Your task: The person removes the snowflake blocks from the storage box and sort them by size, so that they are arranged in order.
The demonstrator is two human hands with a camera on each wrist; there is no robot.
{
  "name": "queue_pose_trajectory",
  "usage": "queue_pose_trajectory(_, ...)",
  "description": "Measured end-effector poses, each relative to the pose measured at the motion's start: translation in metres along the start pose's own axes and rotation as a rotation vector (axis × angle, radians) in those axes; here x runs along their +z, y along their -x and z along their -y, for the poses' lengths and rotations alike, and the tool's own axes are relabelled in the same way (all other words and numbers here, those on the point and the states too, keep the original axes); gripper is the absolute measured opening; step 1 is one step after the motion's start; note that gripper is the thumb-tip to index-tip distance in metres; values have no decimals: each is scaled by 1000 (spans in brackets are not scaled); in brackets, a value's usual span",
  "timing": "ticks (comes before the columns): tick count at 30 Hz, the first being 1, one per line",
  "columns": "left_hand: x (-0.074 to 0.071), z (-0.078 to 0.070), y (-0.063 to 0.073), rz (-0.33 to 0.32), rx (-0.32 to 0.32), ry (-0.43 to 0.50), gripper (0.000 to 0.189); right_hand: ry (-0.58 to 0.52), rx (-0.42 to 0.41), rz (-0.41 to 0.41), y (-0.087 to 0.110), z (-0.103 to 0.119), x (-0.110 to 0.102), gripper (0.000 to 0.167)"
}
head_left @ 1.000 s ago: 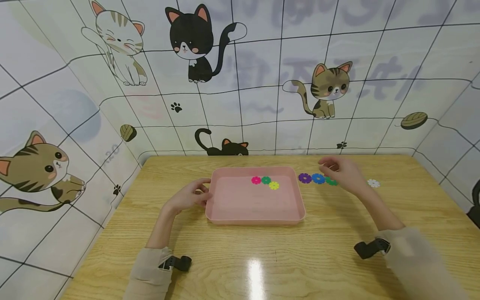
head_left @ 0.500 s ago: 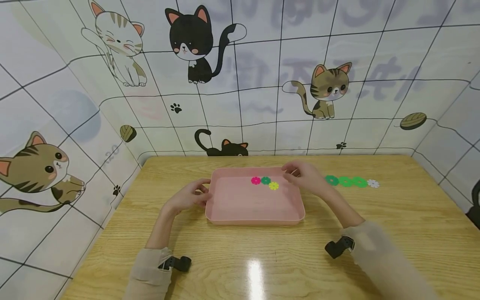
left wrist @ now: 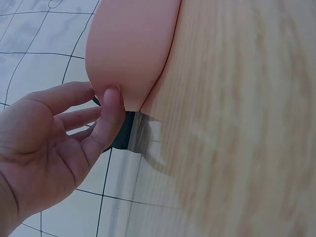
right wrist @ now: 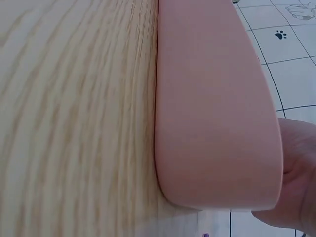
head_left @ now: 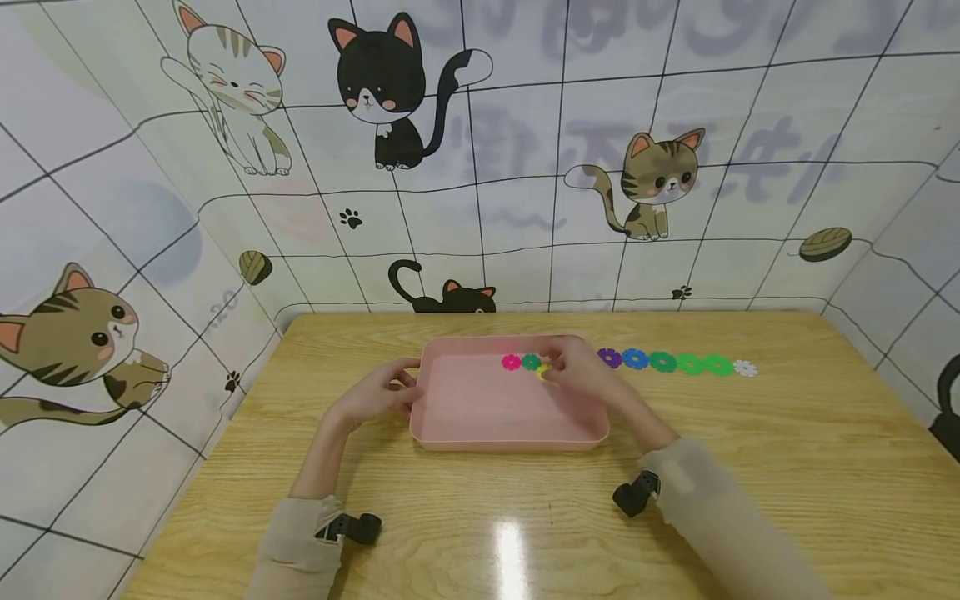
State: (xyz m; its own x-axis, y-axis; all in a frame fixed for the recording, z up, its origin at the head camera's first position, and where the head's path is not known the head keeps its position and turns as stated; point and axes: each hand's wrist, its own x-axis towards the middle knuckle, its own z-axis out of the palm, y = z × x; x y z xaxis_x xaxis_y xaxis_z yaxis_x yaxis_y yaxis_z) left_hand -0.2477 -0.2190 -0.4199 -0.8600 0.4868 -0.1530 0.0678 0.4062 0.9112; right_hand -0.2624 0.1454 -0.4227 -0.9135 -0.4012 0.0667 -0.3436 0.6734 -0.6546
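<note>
On the table stands a pink tray (head_left: 487, 408). My left hand (head_left: 372, 393) holds the tray's left side; in the left wrist view its thumb (left wrist: 113, 101) lies against the outer wall. My right hand (head_left: 581, 367) reaches over the right side, fingers bent down at a yellow flower-shaped disc (head_left: 542, 373). Those fingers partly cover the disc, and whether they pinch it is hidden. Left of it in the tray lie a pink flower-shaped disc (head_left: 512, 362) and a green one (head_left: 530, 362). In the right wrist view the tray wall hides most of my right hand (right wrist: 298, 173).
Right of the tray runs a row of flower-shaped discs: a purple disc (head_left: 609, 358), a blue disc (head_left: 635, 359), several green discs (head_left: 691, 364) and a white disc (head_left: 745, 368). A cat-patterned wall (head_left: 517, 275) rises behind the wooden table (head_left: 450, 517).
My right hand has moved left from above the row of discs to the yellow disc in the tray. My left hand and the tray have stayed put.
</note>
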Motion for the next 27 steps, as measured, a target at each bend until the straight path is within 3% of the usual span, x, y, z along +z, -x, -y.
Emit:
queue_pose_trajectory(5,0,-1,0,0,1,5,58,128,-18,3,-3,0,5,35)
queue_pose_trajectory(10,1,-1,0,0,1,9,58,129,-5,27,-3,1,6,35)
queue_pose_trajectory(18,1,-2,-1,0,-2,4,58,69,-28,-1,-1,-2,5,13)
queue_pose_trajectory(22,1,-2,0,-2,-1,0,58,-2,12,-5,0,-2,5,4)
queue_pose_trajectory(27,2,-3,0,-6,-1,0,58,-114,38,-25,4,-4,1,7)
